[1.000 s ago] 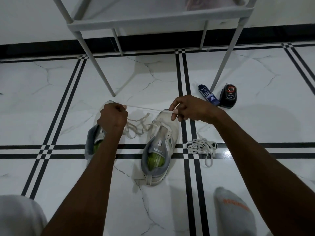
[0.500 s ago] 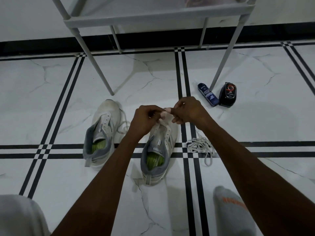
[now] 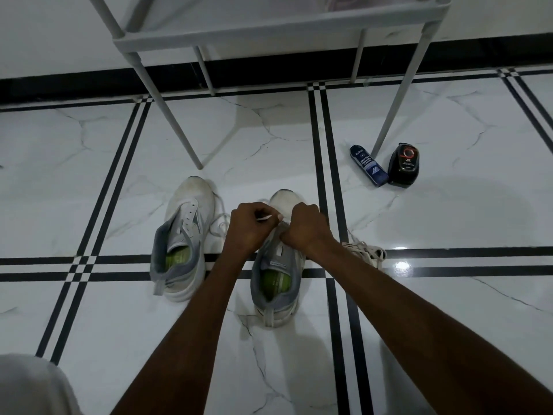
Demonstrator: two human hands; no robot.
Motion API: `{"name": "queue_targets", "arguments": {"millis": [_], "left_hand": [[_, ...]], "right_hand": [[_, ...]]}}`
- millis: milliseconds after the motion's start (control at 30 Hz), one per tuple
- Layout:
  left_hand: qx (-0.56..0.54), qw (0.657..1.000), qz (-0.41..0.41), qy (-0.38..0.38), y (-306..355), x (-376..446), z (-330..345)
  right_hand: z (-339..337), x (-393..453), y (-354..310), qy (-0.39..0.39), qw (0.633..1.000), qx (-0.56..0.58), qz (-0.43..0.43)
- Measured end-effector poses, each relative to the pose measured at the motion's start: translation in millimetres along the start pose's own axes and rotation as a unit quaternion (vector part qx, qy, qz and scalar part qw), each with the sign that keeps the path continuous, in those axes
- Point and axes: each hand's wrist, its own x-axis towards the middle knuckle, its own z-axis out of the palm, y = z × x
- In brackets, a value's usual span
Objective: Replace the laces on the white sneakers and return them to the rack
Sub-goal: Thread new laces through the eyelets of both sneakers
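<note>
**On the floor, by the rack: lacing the right-hand sneaker**

Over the right-hand sneaker (image 3: 276, 274), pinching the lace tip (image 3: 264, 217) w/ left hand (image 3: 250, 227), fingers curled tight. Bunching right hand (image 3: 305, 227) over the eyelets, prob. gripping lace too; can't tell for sure. Working close to aim tip at an eyelet. Pointing toes twd rack (image 3: 281, 28), long axes running away from the person. Leaving other sneaker (image 3: 182, 241) unlaced alongside; spare laces (image 3: 366, 253) lying just right.

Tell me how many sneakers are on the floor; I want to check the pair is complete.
2. The left sneaker stands unlaced on the floor. The right sneaker stands beside it, under the left hand and right hand. None seen elsewhere; the rack shelf is partly cropped.
</note>
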Motion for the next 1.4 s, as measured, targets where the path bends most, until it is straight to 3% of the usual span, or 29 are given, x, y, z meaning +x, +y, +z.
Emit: {"name": "queue_targets", "arguments": {"millis": [133,233,300,533,1233,1400], "left_hand": [[0.051,0.999,0.003,-0.006,-6.5,-0.9,0.8],[0.073,0.997,0.002,0.003,-9.2,-6.0,3.2],[0.073,0.997,0.008,0.009,-9.0,-11.0,5.5],[0.037,0.998,0.016,0.047,-9.0,-22.5,12.8],[0.079,0.995,0.017,0.062,-10.7,-25.1,22.9],[0.049,0.996,0.003,0.072,-19.0,-22.9,27.4]], "right_hand": [[2.8,14.8,20.4,-0.018,0.990,0.140,0.013],[0.4,14.9,30.6,-0.049,0.945,0.315,0.069],[-0.4,13.9,32.2,-0.073,0.922,0.370,0.084],[0.0,16.1,34.3,-0.101,0.898,0.418,0.097],[-2.2,17.5,34.7,-0.121,0.874,0.453,0.126],[-2.8,13.1,43.0,-0.164,0.836,0.514,0.104]]}}
